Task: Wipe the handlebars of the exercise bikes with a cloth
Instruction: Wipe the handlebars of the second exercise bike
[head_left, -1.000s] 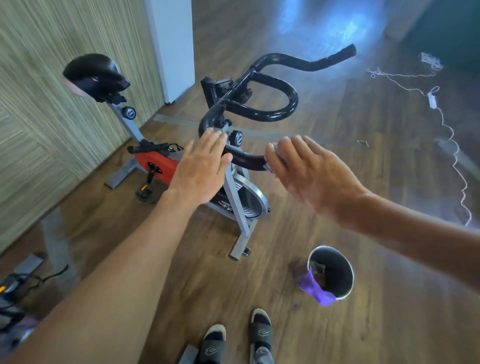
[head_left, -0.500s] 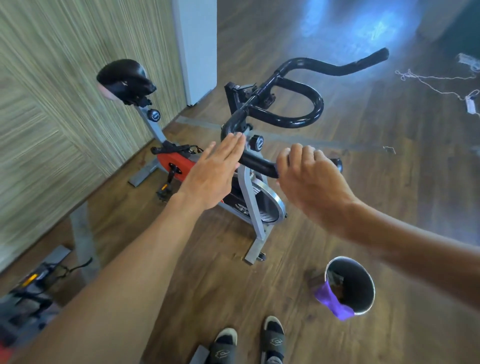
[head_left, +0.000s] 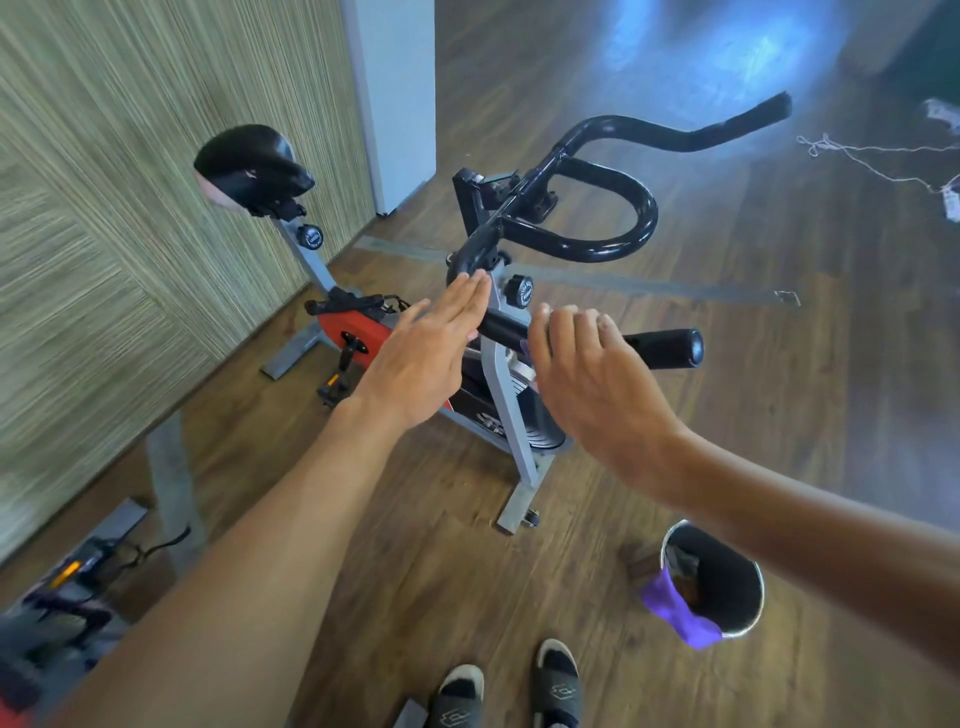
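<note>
On the near grip of the handlebars, at the bike's front end, my right hand curls over the bar with a sliver of purple cloth showing beneath the fingers; whether it is pinched or merely pressed, I cannot tell. My left hand lies flat, fingers extended together, against the bar's inner stretch. Bar judged rigid, glossy, likely slick; cloth soft and light. Best wrapped fully around the tube. A bucket with a second purple rag stands on the floor near my feet.
</note>
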